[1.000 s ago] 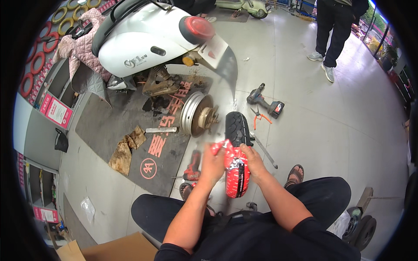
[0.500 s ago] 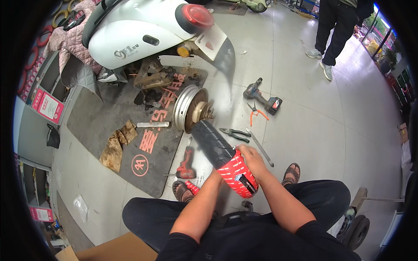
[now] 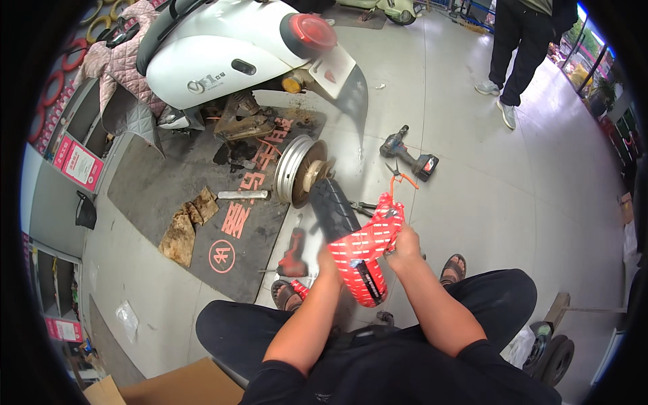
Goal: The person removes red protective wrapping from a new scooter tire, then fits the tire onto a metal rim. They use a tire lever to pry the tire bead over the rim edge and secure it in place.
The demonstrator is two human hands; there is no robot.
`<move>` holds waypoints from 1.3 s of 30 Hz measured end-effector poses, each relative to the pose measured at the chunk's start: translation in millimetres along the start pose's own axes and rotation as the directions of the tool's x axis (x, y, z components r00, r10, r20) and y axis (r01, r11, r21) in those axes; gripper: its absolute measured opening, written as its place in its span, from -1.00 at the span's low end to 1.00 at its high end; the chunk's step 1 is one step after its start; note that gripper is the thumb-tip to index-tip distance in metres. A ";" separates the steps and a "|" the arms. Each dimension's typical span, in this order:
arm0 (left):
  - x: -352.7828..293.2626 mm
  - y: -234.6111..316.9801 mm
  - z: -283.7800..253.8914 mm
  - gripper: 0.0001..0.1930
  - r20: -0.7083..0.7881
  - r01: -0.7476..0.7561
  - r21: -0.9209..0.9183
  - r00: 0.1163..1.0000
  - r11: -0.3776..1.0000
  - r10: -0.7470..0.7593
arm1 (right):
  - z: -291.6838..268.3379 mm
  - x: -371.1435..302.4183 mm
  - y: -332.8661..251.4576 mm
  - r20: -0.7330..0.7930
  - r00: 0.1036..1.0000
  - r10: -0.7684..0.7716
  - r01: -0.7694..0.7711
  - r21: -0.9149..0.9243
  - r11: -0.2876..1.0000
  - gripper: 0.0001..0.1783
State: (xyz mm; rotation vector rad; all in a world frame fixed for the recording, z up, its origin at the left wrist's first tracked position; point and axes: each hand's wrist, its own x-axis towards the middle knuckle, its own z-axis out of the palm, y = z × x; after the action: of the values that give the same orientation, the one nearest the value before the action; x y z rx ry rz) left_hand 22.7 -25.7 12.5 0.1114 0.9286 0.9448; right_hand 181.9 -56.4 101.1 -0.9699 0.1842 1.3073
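Note:
Between my knees stands a black scooter tire (image 3: 335, 212), its near part covered by red-and-white plastic wrapping (image 3: 351, 251). My left hand (image 3: 329, 263) grips the tire's left side; its fingers are partly hidden behind the tire. My right hand (image 3: 405, 246) is closed on a loose bunch of the wrapping, which stretches out to the right of the tire. Just beyond the tire, a silver wheel rim (image 3: 291, 174) with a rusty hub stands at the mat's edge. Dark-handled pliers (image 3: 363, 208) lie partly hidden behind the wrapping.
A white scooter (image 3: 216, 67) stands over a dark mat (image 3: 152, 185) bearing a stained cloth (image 3: 179, 243) and a silver bar (image 3: 243, 195). A red power tool (image 3: 293, 256), a cordless impact wrench (image 3: 408, 154) and orange-handled cutters (image 3: 407, 179) lie around. A person (image 3: 513, 54) stands far right.
My right hand has pulled the wrapping away to the right, so it bunches and stretches off the tire. More black tread shows, and the tire stands more upright.

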 end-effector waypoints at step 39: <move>-49.9 63.3 9.6 -0.65 0.341 -0.231 0.854 0.925 -0.466 0.165 | -55.4 -12.4 -48.5 0.380 0.881 0.281 -0.091 -0.447 0.890 -0.46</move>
State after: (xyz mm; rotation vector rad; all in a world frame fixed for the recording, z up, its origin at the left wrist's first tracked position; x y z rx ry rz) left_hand -23.4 -20.9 79.1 2.0699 1.5032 0.0450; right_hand 241.8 -100.8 98.8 -1.0010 -0.3755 1.7599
